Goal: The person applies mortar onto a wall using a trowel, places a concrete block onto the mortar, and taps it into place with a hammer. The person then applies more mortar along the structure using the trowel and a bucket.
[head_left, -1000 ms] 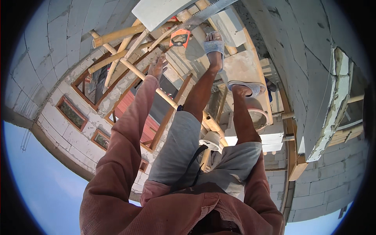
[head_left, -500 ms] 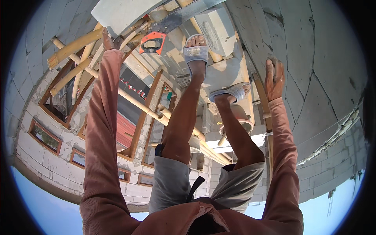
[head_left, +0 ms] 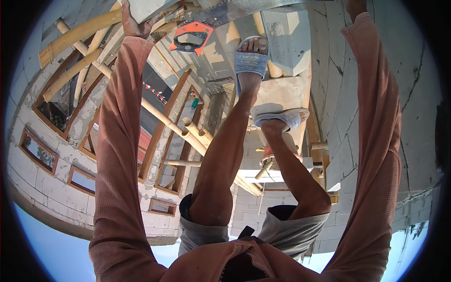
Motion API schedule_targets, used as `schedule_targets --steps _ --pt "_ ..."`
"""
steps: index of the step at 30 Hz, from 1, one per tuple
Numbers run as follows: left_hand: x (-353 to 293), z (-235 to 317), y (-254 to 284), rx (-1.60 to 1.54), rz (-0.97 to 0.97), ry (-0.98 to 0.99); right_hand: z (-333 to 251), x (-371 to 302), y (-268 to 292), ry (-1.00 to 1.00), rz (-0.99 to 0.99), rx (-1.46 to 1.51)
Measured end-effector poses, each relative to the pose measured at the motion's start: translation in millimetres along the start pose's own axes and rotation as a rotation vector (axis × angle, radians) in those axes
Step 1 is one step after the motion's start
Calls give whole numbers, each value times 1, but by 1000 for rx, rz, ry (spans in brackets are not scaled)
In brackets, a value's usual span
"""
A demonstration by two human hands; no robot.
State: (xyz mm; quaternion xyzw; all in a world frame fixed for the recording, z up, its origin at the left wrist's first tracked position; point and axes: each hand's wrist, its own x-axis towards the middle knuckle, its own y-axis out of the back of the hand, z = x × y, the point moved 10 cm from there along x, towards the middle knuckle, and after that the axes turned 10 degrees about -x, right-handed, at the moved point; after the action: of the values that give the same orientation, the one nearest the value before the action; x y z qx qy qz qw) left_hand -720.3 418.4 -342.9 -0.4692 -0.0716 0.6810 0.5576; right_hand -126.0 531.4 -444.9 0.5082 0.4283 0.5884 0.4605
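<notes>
At the upper left my left hand (head_left: pixel 135 23) grips the end of a pale grey block (head_left: pixel 151 8), its fingers on either side of the block's edge. The block runs out of the picture at the top. My right hand (head_left: pixel 356 8) is at the upper right rim, against the grey block wall; its fingers are cut off, so what it touches is hidden. A hand saw with an orange handle (head_left: pixel 191 37) lies between my arms, beside my left foot, its toothed blade (head_left: pixel 244 13) stretching to the right.
I stand in grey slippers (head_left: pixel 251 63) on a board platform (head_left: pixel 279 91). Another grey block (head_left: pixel 286 42) lies beside my foot. Bamboo poles (head_left: pixel 80 26) cross at the left, before a block wall with wooden window frames (head_left: pixel 39 150). A bucket (head_left: pixel 277 152) is below.
My right hand has moved up to the top rim of the view. The block at my left hand has shifted upward, and that hand has risen with it. The view has shifted slightly.
</notes>
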Motion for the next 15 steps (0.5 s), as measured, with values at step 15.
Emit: schedule_targets --steps 15 --pt "-63 75 -16 415 593 678 -88 132 199 270 -66 -461"
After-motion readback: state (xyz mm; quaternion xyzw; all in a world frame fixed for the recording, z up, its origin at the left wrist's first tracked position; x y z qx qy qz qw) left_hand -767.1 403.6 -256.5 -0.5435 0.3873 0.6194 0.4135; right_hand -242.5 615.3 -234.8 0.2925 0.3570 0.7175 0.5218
